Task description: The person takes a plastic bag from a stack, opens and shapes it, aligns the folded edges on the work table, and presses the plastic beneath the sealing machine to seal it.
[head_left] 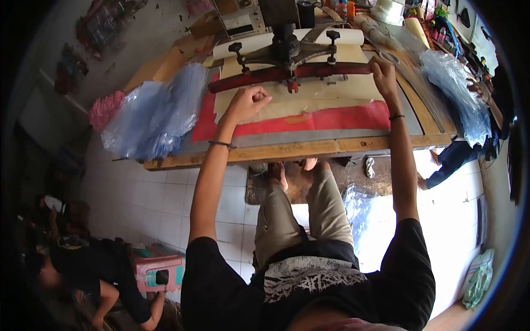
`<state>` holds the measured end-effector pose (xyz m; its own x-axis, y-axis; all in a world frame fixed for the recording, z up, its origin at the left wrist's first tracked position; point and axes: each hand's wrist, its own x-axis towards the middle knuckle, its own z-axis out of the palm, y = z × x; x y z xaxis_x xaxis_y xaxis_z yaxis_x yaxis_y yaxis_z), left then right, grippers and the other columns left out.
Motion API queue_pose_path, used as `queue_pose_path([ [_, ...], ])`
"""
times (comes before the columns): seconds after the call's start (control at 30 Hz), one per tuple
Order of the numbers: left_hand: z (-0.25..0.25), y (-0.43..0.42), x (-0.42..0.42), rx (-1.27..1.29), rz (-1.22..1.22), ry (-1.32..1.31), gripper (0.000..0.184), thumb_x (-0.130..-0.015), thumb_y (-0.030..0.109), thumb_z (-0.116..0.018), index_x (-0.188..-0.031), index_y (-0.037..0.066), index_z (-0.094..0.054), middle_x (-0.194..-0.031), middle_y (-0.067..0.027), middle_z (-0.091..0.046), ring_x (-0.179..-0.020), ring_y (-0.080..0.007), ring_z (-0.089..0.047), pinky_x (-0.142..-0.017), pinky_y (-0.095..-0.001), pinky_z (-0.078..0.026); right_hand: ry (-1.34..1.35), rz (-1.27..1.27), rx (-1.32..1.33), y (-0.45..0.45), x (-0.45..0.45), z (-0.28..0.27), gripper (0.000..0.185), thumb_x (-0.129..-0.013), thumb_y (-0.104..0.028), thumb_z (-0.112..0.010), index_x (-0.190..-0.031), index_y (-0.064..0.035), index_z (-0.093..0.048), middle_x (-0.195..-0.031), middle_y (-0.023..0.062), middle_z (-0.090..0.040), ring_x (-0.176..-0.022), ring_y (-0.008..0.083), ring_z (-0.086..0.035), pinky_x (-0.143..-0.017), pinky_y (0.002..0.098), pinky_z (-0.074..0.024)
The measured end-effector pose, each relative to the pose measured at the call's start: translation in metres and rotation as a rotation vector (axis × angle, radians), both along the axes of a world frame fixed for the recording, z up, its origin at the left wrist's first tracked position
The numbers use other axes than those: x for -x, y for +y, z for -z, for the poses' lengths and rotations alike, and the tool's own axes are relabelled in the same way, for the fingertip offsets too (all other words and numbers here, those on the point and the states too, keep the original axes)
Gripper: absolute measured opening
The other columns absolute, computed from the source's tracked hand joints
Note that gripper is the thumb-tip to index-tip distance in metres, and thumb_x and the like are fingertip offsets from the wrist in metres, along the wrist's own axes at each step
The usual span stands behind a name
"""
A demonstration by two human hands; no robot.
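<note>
My right hand (382, 71) is closed around the right end of a long red bar (337, 68), part of a dark metal press (285, 48) with two black knobs. My left hand (250, 105) is held with its fingers curled, just in front of the bar's left half. Whether anything small is between those fingers cannot be seen. Below the bar lies a beige sheet (287, 105) on a red sheet (348, 117), which shows along the front and left. A bundle of clear bluish plastic (160, 113) lies left of my left hand.
The wooden table edge (309, 148) runs in front of my knees. A white roll (345, 36) lies behind the press. More clear plastic (455, 91) is at the right, by another person's hand (483, 91). Another person (94, 270) bends near a pink stool (157, 273) at the lower left.
</note>
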<state>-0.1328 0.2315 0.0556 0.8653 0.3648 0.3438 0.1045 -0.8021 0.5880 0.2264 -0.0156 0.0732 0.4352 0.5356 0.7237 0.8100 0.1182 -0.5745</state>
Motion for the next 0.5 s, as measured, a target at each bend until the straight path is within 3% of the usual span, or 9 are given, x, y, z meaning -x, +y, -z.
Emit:
queue_pose_path([
  [0.03, -0.001, -0.002, -0.001, -0.172, -0.038, -0.014, 0.018, -0.089, 0.024, -0.069, -0.094, 0.007, -0.066, -0.058, -0.0068, -0.059, -0.05, -0.0171, -0.054, -0.052, -0.0342, -0.041, -0.026, 0.029, 0.01, -0.001, 0.005, -0.001, 0.022, -0.089, -0.012, -0.048, -0.077, 0.0046, -0.056, -0.064, 0.0088, -0.054, -0.063, 0.0135, -0.053, -0.063, 0.0316, -0.0455],
  [0.1, 0.0, -0.01, -0.001, -0.233, -0.112, 0.021, 0.02, -0.089, 0.025, -0.065, -0.099, 0.008, -0.064, -0.064, -0.0096, -0.065, -0.058, -0.0253, -0.063, -0.057, -0.0378, -0.047, -0.048, 0.071, 0.056, -0.004, 0.015, -0.002, 0.023, -0.089, -0.014, -0.05, -0.081, 0.0044, -0.06, -0.064, 0.0146, -0.057, -0.059, 0.0178, -0.054, -0.062, 0.0344, -0.0469],
  [0.17, 0.008, -0.007, -0.005, -0.284, -0.165, 0.017, 0.022, -0.089, 0.025, -0.064, -0.104, 0.009, -0.064, -0.067, -0.0109, -0.066, -0.064, -0.0287, -0.066, -0.061, -0.0404, -0.049, -0.045, 0.108, 0.119, 0.001, 0.014, 0.006, 0.025, -0.088, -0.016, -0.05, -0.081, 0.004, -0.063, -0.065, 0.0174, -0.059, -0.058, 0.0206, -0.056, -0.062, 0.0359, -0.0479],
  [0.2, 0.014, -0.005, -0.005, -0.31, -0.189, 0.015, 0.023, -0.089, 0.025, -0.063, -0.107, 0.01, -0.064, -0.068, -0.0115, -0.067, -0.067, -0.0304, -0.067, -0.063, -0.0418, -0.051, -0.047, 0.082, 0.081, 0.003, 0.012, 0.011, 0.026, -0.088, -0.017, -0.05, -0.081, 0.0019, -0.066, -0.066, 0.0195, -0.062, -0.058, 0.0267, -0.061, -0.062, 0.0383, -0.0494],
  [0.3, 0.017, -0.007, -0.002, -0.306, -0.213, 0.009, 0.026, -0.089, 0.025, -0.061, -0.111, 0.011, -0.065, -0.071, -0.0121, -0.068, -0.071, -0.0339, -0.067, -0.066, -0.0439, -0.052, -0.069, 0.134, 0.135, -0.012, 0.03, 0.009, 0.026, -0.088, -0.018, -0.05, -0.08, -0.0007, -0.068, -0.069, 0.0194, -0.064, -0.063, 0.0322, -0.066, -0.065, 0.0403, -0.051],
  [0.5, 0.023, -0.003, -0.004, -0.294, -0.225, -0.012, 0.031, -0.09, 0.025, -0.061, -0.118, 0.013, -0.065, -0.067, -0.0109, -0.063, -0.066, -0.0305, -0.064, -0.064, -0.0418, -0.049, -0.068, 0.133, 0.182, -0.01, 0.026, 0.025, 0.023, -0.088, -0.016, -0.053, -0.079, -0.0047, -0.07, -0.071, 0.0162, -0.067, -0.069, 0.0345, -0.068, -0.068, 0.0415, -0.0531],
])
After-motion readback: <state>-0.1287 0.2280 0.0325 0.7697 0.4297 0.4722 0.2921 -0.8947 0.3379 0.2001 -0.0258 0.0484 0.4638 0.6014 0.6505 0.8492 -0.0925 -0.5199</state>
